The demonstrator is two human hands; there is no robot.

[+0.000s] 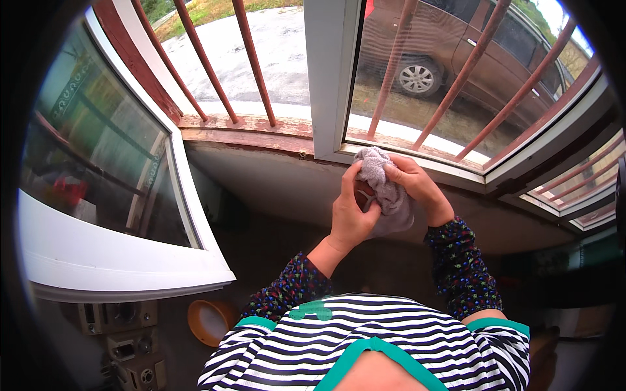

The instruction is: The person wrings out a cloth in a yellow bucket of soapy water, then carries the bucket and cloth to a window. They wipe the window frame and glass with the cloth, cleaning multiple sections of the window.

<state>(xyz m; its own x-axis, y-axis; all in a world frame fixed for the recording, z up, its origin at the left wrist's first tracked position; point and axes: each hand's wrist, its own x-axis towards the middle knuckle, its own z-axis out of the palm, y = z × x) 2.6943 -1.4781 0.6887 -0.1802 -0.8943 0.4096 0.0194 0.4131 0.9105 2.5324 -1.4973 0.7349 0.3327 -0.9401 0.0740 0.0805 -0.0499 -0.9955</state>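
A crumpled greyish-mauve cloth (394, 205) is bunched between my two hands, just inside the lower edge of a white-framed window (329, 146). My left hand (352, 212) pinches the cloth from its left side, thumb and fingers curved around a fold. From the right, my right hand (420, 186) grips the upper part, with the thumb lying over it. The loose end of the cloth hangs down below my fingers. Its top bunch overlaps the window frame in view; whether it touches the frame I cannot tell.
An open window sash (130, 270) swings inward at the left. Red-brown bars (254, 65) stand outside the opening, above a peeling sill (248, 137). Beyond the glass is a parked brown car (450, 58). An orange bucket (210, 322) and speaker-like boxes (134, 345) sit low at left.
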